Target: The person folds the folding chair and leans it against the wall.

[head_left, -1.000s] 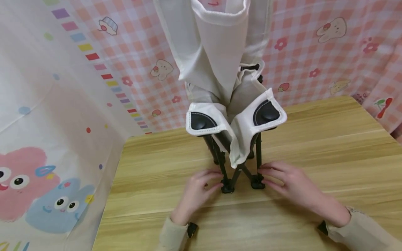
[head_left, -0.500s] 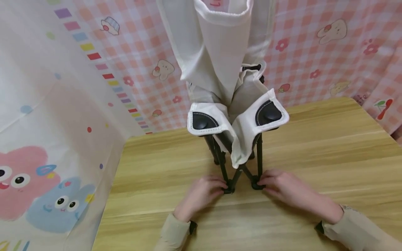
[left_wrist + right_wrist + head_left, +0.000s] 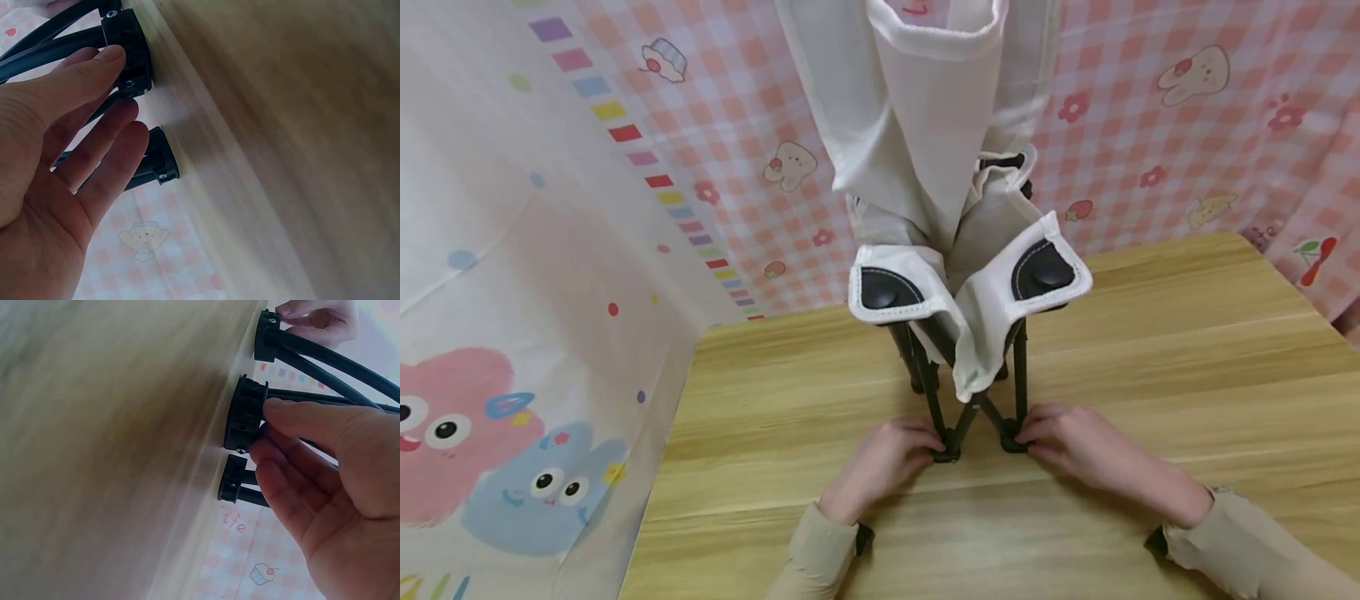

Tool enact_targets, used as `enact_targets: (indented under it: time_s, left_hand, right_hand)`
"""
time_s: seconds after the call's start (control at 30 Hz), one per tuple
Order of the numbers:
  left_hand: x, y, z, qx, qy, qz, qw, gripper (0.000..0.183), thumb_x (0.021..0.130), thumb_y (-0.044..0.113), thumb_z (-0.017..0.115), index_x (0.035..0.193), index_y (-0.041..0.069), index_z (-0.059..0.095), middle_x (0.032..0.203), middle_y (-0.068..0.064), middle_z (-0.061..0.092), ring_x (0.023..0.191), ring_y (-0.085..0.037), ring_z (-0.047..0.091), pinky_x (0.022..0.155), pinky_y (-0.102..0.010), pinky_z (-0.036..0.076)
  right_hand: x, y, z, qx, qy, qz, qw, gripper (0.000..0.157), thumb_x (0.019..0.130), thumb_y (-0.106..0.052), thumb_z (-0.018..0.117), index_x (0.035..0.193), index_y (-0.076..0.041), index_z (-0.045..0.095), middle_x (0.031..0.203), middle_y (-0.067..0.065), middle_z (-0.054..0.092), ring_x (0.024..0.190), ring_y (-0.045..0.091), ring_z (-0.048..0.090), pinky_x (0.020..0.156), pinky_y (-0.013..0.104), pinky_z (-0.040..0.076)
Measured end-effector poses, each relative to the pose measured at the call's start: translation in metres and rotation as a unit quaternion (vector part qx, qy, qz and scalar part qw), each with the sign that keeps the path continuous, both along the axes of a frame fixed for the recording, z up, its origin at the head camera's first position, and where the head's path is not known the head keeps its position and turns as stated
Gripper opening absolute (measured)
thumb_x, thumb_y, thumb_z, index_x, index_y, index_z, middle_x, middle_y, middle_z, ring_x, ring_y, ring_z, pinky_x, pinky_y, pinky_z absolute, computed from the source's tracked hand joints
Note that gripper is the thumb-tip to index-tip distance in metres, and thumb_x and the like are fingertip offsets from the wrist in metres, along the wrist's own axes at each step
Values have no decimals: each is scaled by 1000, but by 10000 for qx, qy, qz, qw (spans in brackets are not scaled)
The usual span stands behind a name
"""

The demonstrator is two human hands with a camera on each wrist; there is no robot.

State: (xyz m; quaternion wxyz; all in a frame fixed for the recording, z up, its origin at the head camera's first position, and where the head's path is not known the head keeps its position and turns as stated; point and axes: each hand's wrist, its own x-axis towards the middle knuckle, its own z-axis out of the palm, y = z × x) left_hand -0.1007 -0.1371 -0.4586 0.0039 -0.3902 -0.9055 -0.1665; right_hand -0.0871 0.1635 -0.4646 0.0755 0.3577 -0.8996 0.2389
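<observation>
A small folding chair point(image 3: 936, 125) with white cloth and black legs stands partly folded on the wooden table, its seat sagging in a deep V. Black corner patches mark the two front seat corners. My left hand point(image 3: 883, 458) pinches the left front foot point(image 3: 946, 455) with thumb and forefinger; the left wrist view shows that black foot point(image 3: 134, 56) close up, the other fingers extended below it. On the opposite side my right hand point(image 3: 1086, 446) pinches the right front foot point(image 3: 1015, 446). The right wrist view has the thumb and fingers against this foot point(image 3: 242, 422).
The wooden table point(image 3: 760, 467) spreads around the chair. A pink checked cloth point(image 3: 1112, 125) hangs behind, close to the chair's back. To the left is a white cloth point(image 3: 550, 292) with cartoon figures. The chair's back feet point(image 3: 161, 156) stand farther in.
Both hands have closed in on the two front feet, from loosely spread fingers beside them to a pinch. The chair stays nearly where it was, with a slight shift of the view.
</observation>
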Motion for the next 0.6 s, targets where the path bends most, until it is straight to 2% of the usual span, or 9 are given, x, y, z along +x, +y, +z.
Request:
enact_targets:
  time_s: [0.23, 0.6]
  left_hand:
    - [-2, 1, 0, -28, -21, -46, 10000, 13, 85, 15, 70, 96, 20, 76, 110, 4, 72, 105, -8, 66, 94, -22, 54]
    - [-10, 3, -1, 49, -63, -119, 9999, 11, 87, 14, 68, 93, 18, 77, 106, 5, 71, 99, -6, 67, 89, -17, 55]
  right_hand:
    - [-2, -2, 2, 74, -21, 44, 10000, 17, 76, -5, 73, 87, -16, 77, 91, -3, 71, 80, 11, 68, 71, 27, 60]
    - [-13, -5, 0, 70, 189, 194, 9996, 17, 76, 0, 70, 84, -13, 77, 86, 0, 70, 77, 12, 67, 67, 22, 59]
